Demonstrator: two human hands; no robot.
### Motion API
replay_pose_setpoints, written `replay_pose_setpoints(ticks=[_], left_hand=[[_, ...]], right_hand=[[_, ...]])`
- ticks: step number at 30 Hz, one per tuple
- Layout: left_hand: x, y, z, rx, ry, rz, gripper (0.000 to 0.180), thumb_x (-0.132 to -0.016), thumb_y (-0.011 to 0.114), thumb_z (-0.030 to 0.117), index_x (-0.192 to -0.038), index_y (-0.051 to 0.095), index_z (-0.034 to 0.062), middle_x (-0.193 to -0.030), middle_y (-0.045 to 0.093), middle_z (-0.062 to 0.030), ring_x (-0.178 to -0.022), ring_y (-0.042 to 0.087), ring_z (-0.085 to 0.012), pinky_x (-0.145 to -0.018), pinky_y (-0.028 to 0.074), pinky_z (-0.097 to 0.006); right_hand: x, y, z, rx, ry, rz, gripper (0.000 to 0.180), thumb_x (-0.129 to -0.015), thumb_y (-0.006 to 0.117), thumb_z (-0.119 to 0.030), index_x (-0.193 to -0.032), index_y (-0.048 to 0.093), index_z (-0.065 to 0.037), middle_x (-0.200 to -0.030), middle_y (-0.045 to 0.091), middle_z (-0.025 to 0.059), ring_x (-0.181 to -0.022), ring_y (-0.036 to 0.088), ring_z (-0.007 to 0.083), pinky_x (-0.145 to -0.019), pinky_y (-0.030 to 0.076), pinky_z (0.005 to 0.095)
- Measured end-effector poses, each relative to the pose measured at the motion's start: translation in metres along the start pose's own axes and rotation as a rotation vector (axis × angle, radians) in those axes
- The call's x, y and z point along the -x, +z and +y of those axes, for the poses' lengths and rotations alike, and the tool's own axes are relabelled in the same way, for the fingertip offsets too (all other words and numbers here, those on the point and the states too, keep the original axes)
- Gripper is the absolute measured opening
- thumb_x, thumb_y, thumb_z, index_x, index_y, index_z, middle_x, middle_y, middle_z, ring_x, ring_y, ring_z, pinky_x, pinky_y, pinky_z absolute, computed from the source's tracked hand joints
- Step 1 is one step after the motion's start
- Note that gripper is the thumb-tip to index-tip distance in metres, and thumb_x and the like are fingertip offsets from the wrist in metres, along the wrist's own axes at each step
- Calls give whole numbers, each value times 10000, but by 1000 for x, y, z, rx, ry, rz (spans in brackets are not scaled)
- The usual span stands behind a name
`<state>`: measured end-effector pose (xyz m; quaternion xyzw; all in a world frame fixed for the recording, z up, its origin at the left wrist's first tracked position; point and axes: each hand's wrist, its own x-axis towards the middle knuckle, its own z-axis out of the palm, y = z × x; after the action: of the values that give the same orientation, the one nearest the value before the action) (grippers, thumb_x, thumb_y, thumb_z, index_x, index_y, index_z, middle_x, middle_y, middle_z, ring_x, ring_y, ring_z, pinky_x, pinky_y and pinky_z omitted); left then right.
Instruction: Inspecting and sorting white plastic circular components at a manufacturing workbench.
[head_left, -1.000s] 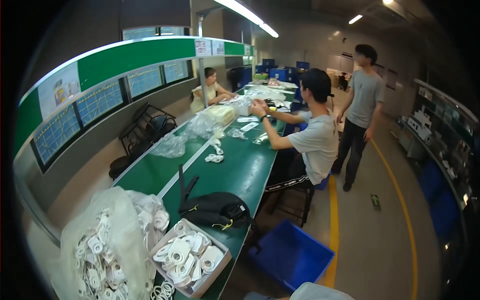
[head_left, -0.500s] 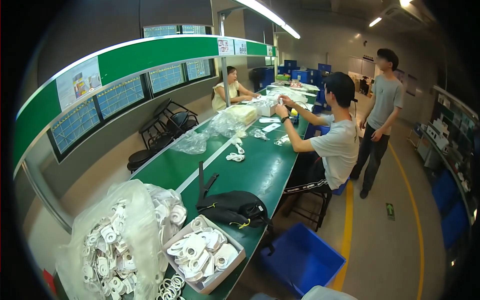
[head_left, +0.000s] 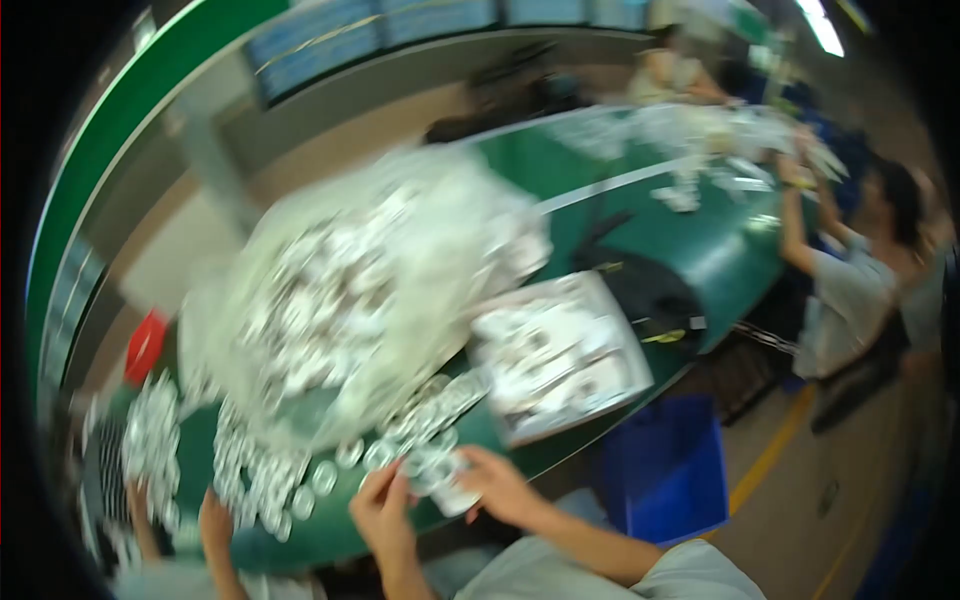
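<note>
Motion blurs this view. My left hand [head_left: 385,512] is closed, thumb and fingers pinched at the edge of a small white ring-shaped plastic part [head_left: 417,474]. Beside it, my right hand [head_left: 500,487] grips a flat white plastic piece [head_left: 456,498]; the two parts are close together and may touch. Just beyond my hands, more white rings [head_left: 440,410] lie on the green table [head_left: 560,455]. An open cardboard box [head_left: 632,358] full of white plastic parts stands beyond my right hand.
A large clear bag [head_left: 440,215] of white parts fills the table's middle. Left of me, a co-worker's hands [head_left: 215,522] are near piles of rings [head_left: 255,465]. A black bag [head_left: 660,300] lies behind the box. A blue bin [head_left: 670,470] stands at right, below the table edge.
The view has swung left and down, so the table items appear farther right. My hands, holding white parts, and a co-worker's hands at the left have come into view.
</note>
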<state>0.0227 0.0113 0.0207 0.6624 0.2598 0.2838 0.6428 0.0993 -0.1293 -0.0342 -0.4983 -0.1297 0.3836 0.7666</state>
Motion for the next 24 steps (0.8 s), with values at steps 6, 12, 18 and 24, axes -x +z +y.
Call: replay_pose_setpoints(ticks=[6, 12, 18, 24], left_hand=[[-2, 7, 12, 50, -8, -61, 176, -840, 619, -50, -1000, 691, -66, -827, 587, -60, -609, 544, -100, -543, 421, -211], [7, 4, 2, -14, 10, -70, 182, -849, 651, -25, -1025, 699, -28, -841, 590, -27, -656, 546, -57, -555, 416, -180], [9, 5, 3, -75, 38, -38, 184, -846, 649, -32, -1024, 696, -35, -852, 606, -37, -692, 575, -66, -583, 434, -175], [0, 12, 5, -276, 176, -84, 194, -820, 663, -9, -1008, 708, -11, -846, 627, -85, -708, 603, -142, -621, 465, -232]], right_hand=[[2, 4, -17, -139, 60, -33, 435, -1008, 381, -306, -1310, 427, 4, -1076, 610, 114, -841, 652, 193, -562, 566, 335], [5, 10, -13, -138, 45, -47, 435, -1008, 376, -295, -1317, 420, 8, -1084, 606, 114, -858, 649, 200, -570, 570, 341], [7, 16, -21, -98, 26, -54, 409, -1000, 405, -239, -1327, 411, 7, -1090, 606, 113, -846, 648, 192, -569, 571, 327], [4, 11, -22, 15, 10, 12, 406, -916, 555, -65, -1302, 435, -24, -1083, 606, 102, -810, 642, 169, -543, 562, 294]])
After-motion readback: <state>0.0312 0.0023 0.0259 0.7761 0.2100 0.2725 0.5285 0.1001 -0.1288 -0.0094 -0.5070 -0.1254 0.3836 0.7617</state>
